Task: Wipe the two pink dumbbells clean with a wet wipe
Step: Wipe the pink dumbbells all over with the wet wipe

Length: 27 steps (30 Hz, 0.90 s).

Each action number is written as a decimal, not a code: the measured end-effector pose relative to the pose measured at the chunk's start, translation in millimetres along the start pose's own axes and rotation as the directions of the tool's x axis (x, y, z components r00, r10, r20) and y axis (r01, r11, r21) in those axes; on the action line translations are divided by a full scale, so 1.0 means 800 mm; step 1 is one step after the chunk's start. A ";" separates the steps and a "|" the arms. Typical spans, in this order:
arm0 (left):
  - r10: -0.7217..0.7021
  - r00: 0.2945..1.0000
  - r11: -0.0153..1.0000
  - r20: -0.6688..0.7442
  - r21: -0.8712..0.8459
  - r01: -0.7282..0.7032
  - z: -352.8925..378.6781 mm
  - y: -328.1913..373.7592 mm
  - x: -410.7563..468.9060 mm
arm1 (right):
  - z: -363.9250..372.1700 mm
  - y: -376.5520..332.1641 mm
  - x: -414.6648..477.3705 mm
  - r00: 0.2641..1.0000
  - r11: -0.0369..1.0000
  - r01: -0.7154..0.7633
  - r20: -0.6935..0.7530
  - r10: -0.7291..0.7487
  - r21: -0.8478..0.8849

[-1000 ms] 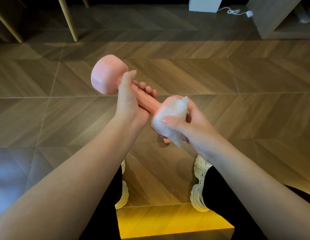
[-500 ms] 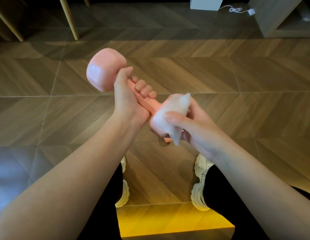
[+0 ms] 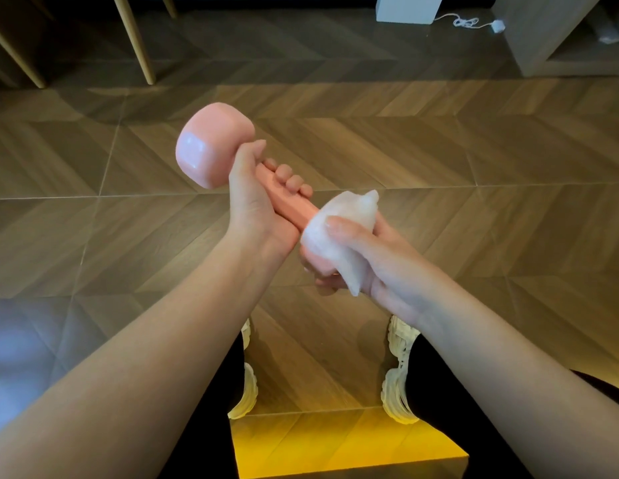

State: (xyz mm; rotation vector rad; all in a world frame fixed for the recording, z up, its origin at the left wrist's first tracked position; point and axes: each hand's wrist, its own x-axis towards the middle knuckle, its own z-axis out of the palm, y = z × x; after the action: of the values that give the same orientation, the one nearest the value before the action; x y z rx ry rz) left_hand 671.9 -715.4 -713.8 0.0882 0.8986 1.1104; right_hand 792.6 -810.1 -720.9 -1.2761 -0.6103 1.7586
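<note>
Above wood floor [image 3: 439, 150], glossy pink dumbbell [image 3: 211, 146].

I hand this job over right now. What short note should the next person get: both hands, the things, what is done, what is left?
Left hand grips the pink dumbbell by its handle, in the air above the floor.
Right hand holds the wet wipe wrapped over the near head.
Done: wiping of this dumbbell is under way; how much, cannot tell.
Left: finish it, then the second dumbbell, not in view.
</note>
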 end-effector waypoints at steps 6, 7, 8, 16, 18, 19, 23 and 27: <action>-0.047 0.995 0.999 -0.083 0.017 0.049 -0.001 -0.002 0.003 | -0.011 -0.003 -0.002 1.000 0.999 0.019 0.011 -0.018 -0.046; -0.050 0.995 0.998 -0.090 0.022 0.052 -0.001 -0.001 0.003 | -0.015 -0.003 -0.004 0.998 0.998 0.018 0.059 -0.015 -0.054; -0.050 0.995 0.998 -0.092 0.026 0.052 -0.002 0.000 0.004 | -0.017 -0.001 -0.004 0.997 0.995 0.025 0.079 -0.018 -0.097; -0.043 0.997 0.996 -0.061 0.074 0.047 -0.002 -0.001 0.005 | 0.000 0.010 0.006 0.989 0.975 0.086 -0.103 -0.109 -0.204; -0.048 0.997 0.997 -0.062 0.065 0.052 -0.003 0.001 0.006 | -0.007 0.005 0.005 0.996 0.991 0.069 -0.043 -0.074 -0.115; -0.047 0.997 0.997 -0.063 0.062 0.050 -0.004 0.002 0.006 | -0.011 0.002 0.004 0.998 0.996 0.055 0.007 -0.055 -0.073; -0.036 0.997 0.998 -0.073 0.053 0.039 -0.005 0.002 0.005 | -0.014 0.007 0.001 0.995 0.964 0.100 0.038 -0.094 -0.248; -0.012 0.997 0.998 -0.075 0.066 0.017 -0.003 0.000 0.004 | 0.000 0.016 0.008 0.985 0.941 0.130 -0.070 -0.159 -0.313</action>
State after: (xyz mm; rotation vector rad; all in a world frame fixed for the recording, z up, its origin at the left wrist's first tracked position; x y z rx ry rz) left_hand 670.3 -713.6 -717.3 0.0948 1.0018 1.0759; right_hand 787.5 -811.3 -733.8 -1.4756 -0.9275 1.5125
